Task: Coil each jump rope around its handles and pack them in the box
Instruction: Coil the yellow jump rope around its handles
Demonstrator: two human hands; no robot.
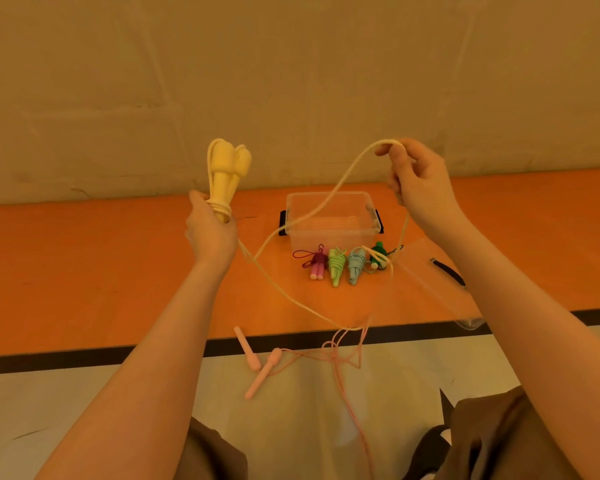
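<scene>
The pair of pale yellow plastic jump-rope handles (227,169) is held upright, to the left of and above the clear plastic storage box (331,216), by the left hand (210,233), whose fingers are wrapped round the lower ends where a few turns of the pale yellow cord (291,299) are already laid. A raised bight of that cord is pinched between thumb and fingers of the right hand (418,183), to the right of and above the box; from there the slack is seen to sag across the front of the box and down to the floor near its front. For the winding to go well, the cord is best kept lightly taut and fed a turn at a time, each turn laid snug beside the last, with the loose loop kept from snagging the bundles in front of the box. The box stands open on the orange floor strip (84,271) and appears to hold nothing, though its floor is only dimly seen. Just in front of it four coiled ropes are lined up: pink-and-maroon (317,265), light green (336,266), light blue (355,266) and dark green (378,256). Nearer than those, a pink jump rope (260,365) lies uncoiled.
</scene>
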